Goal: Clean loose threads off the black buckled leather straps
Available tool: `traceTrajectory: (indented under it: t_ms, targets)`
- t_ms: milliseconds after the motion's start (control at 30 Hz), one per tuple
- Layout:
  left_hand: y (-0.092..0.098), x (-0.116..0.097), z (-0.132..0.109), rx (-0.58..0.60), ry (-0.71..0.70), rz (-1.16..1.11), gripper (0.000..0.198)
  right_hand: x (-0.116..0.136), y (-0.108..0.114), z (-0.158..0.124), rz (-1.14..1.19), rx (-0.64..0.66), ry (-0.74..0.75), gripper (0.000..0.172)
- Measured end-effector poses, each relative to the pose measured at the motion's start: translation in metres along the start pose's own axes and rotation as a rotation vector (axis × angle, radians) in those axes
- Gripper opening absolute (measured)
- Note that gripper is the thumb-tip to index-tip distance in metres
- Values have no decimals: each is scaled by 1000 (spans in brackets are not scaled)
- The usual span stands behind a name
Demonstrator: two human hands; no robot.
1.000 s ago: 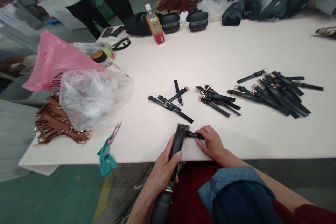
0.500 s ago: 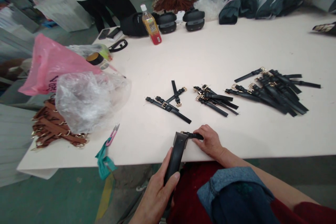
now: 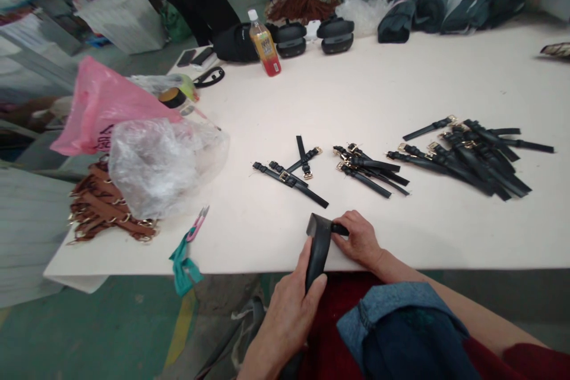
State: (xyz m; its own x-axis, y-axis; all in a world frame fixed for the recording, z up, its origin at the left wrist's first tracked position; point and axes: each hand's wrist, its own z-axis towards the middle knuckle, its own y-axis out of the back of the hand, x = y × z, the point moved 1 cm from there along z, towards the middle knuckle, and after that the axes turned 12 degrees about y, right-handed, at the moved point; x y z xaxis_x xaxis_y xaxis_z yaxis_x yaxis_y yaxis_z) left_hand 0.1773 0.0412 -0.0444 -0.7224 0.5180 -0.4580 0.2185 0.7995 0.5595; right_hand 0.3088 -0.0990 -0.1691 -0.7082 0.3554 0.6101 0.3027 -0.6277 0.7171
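I find the inspected strap [image 3: 341, 229] just above the near edge of the white table [image 3: 249, 243], pinched between the thumb and fingers of the right hand [image 3: 358, 237]. Only a short black length shows, narrow and dark; the rest is covered by the hand or by the tool, so I cannot report on its buckle. The left hand [image 3: 289, 309] is wrapped around a black tool [image 3: 319, 254], smooth-bodied, with a flat, bent head whose left face looks greyer. That head stands right beside the strap; whether they touch I cannot tell. Beyond the hands I note three groups of similar straps: a crossed few [image 3: 287, 179], a small bundle [image 3: 369, 164] and a larger heap [image 3: 472, 157]. These are black and slightly glossy, with gold-coloured buckles and plain-cut ends, some trailing fine threads.
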Motion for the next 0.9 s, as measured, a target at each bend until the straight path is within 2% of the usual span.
traceTrajectory:
  t_ms: [133, 333, 467, 600, 733, 900]
  targets:
    - [3, -2, 3, -38, -37, -35, 66, 1, 0, 0, -27, -2, 5, 12]
    - [16, 11, -13, 73, -6, -132, 68, 1, 0, 0, -5, 2, 5, 11]
    - [19, 18, -21, 137, 69, -244, 71, -1, 0, 0, 2, -4, 8, 11]
    - [23, 25, -23, 130, 143, -383, 77, -1, -1, 0, 12, -16, 12, 11]
    - [22, 23, -17, 127, 122, -422, 75, 0, -1, 0, 7, -13, 4, 10]
    - [15, 8, 2, 60, 92, -422, 73, 3, 0, 1, 6, 4, 2, 10]
